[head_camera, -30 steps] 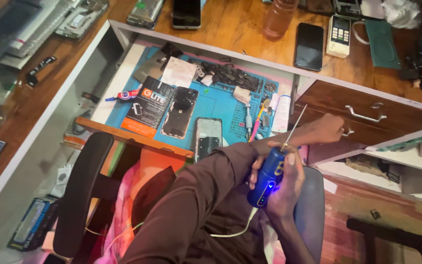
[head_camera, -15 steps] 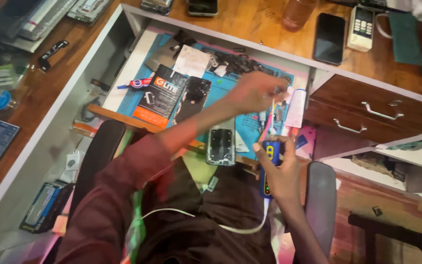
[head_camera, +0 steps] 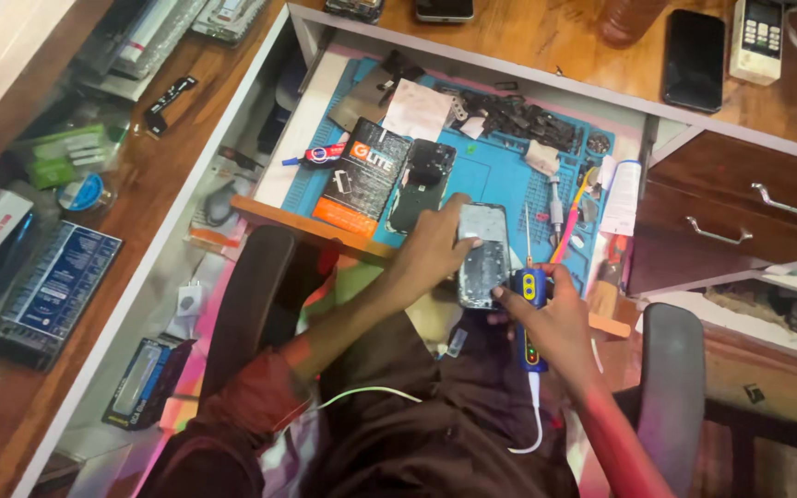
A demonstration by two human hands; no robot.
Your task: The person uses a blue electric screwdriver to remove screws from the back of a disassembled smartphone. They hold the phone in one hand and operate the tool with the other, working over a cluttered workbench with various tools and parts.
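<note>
Pull-out tray (head_camera: 325,217) lined w/ blue work mat (head_camera: 491,175): holds dark phone (head_camera: 422,172), black-orange flat box (head_camera: 363,177), pale paper sheet (head_camera: 417,109), heap of small dark parts (head_camera: 518,115) toward 12 o'clock. Opened phone (head_camera: 484,254) at tray's 6 o'clock edge, long axis running 12–6. Left hand (head_camera: 431,258) fingers curled round its left side, holding it. Right hand (head_camera: 555,323) fingers closed on blue powered screwdriver (head_camera: 529,318); thin bit points to 12, white cable trails from its 6 end.
</note>
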